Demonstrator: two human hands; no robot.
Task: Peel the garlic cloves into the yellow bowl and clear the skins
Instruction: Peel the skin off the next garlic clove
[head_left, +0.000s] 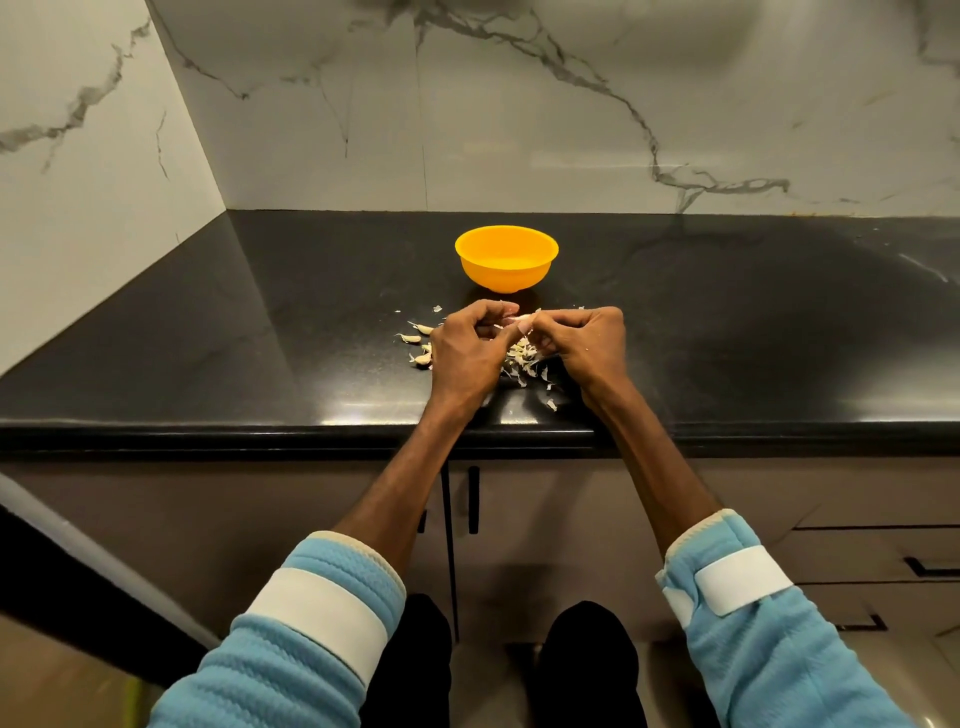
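Both hands are closed in a pinch on one garlic clove: the left hand curls round one end and the right hand nips at the other, the clove held between them just above the surface. The likely trouble is a slip. A half-bared clove is smooth, and a hard tug at the skin could shoot it out of the fingers onto the floor, short of the yellow bowl that stands just beyond the hands. The skins heaped under and between the hands are thin, dry, curled flakes, light enough to scatter with a quick wrist or a breath, and some already lie loose toward the near edge. A few unpeeled cloves, plump and pointed, lie just outside the left hand. The bowl is smooth, round plastic; the surface is dark, polished and glossy.
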